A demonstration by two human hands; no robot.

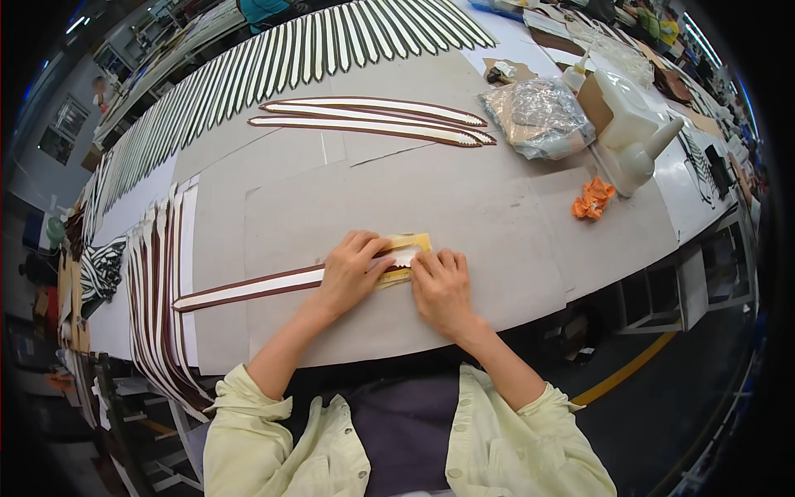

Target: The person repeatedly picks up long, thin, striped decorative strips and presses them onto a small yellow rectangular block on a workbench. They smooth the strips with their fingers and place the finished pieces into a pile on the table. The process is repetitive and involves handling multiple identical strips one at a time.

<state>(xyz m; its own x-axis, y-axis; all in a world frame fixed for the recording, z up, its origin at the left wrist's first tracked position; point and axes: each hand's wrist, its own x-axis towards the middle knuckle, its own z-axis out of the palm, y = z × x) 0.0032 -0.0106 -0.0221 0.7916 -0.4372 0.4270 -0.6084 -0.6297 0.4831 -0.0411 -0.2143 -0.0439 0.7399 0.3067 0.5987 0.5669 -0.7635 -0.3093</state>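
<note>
A long brown-edged white strip (248,288) lies on the grey table covering, its pointed end to the left. Its right end, with a toothed edge, lies over a flat yellow piece (420,240). My left hand (352,272) presses on the strip near that end, fingers curled and thumb close to the teeth. My right hand (443,291) is closed at the strip's very end, fingertips bent down at the yellow piece's right edge. The fingers hide part of both the strip's end and the yellow piece.
Several similar strips (373,110) lie together farther back. More brown-and-white strips (153,290) hang over the table's left edge. A long row of dark-edged strips (290,58) runs along the back. At right stand a plastic-wrapped bundle (538,118), a white bottle (633,157) and a crumpled orange piece (593,199).
</note>
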